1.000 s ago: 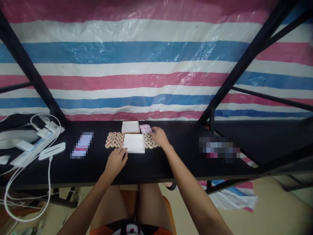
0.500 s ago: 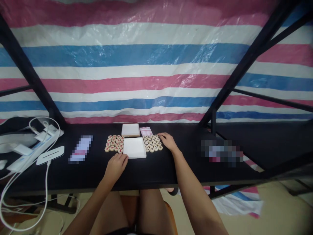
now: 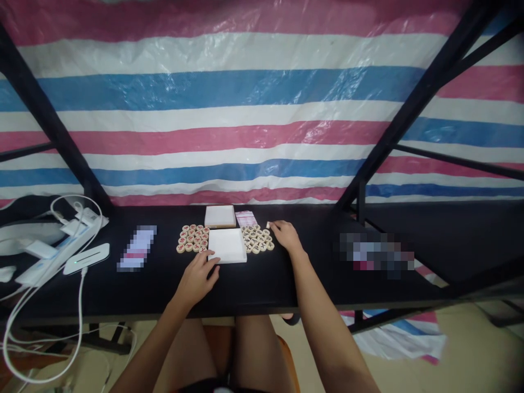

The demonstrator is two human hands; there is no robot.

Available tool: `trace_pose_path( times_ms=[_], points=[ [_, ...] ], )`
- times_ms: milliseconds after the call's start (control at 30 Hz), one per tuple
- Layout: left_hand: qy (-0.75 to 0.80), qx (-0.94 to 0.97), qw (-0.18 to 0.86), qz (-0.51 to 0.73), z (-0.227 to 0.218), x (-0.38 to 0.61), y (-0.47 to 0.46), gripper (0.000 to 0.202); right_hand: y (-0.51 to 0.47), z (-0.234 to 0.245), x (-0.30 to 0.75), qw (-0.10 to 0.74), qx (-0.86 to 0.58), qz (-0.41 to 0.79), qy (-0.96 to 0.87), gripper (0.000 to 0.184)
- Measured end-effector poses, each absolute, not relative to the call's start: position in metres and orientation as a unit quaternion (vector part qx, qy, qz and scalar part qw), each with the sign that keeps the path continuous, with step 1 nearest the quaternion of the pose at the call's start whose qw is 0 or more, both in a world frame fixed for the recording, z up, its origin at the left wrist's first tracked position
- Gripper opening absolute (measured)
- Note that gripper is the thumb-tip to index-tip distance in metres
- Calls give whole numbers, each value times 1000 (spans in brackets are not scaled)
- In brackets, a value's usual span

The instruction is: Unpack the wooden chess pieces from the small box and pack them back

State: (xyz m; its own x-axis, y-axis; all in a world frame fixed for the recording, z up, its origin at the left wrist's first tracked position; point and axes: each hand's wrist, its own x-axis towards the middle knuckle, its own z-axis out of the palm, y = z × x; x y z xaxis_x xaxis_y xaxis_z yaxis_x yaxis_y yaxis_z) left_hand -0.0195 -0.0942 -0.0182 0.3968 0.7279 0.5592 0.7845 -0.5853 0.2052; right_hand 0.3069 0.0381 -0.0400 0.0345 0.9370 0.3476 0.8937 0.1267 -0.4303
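My right hand (image 3: pixel 285 236) pinches a xiangqi piece (image 3: pixel 268 224) at its fingertips, tilted on edge just off the back right corner of the black-marked xiangqi pieces (image 3: pixel 257 240). Those pieces lie in tight rows along the right side of a shallow white box (image 3: pixel 227 246). My left hand (image 3: pixel 200 278) rests at the box's front left corner, fingers apart, with the fingertips at its edge. Left of the box, red-marked xiangqi pieces (image 3: pixel 191 238) lie in similar rows, and the left fingers partly cover the nearest one.
A second shallow box (image 3: pixel 220 216) and a pink-and-white printed paper (image 3: pixel 246 218) lie behind. To the left are a blurred phone-like item (image 3: pixel 137 248), a white device (image 3: pixel 87 258) and a power strip (image 3: pixel 61 245) with cables. Blurred items (image 3: pixel 374 255) lie right on the black table (image 3: pixel 254 295).
My right hand has moved slightly right and lifted a piece away from the black group. My left hand has spread its fingers and shifted onto the box's corner.
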Motion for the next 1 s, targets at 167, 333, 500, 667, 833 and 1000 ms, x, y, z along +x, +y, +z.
trace_pose_path(
  times_ms=[167,333,500,667,833,1000],
  points=[
    [-453,-836,21,-309,-19,-20,-94,22,40,-43,299,278,-652,27,-705,31],
    [-448,-837,25,-312,-19,-19,-93,22,43,-43,293,308,-650,37,-694,29],
    [-447,-838,23,-312,-18,-19,-93,23,47,-41,285,323,-636,60,-698,27],
    [-446,-839,13,-311,-19,-18,-92,23,44,-36,283,353,-635,60,-684,24],
    [-446,-840,-16,-309,-17,-18,-91,25,24,-17,255,397,-566,35,-721,24],
    [-447,-843,-26,-299,-18,-18,-89,27,4,-7,200,327,-460,18,-825,23]
  ],
)
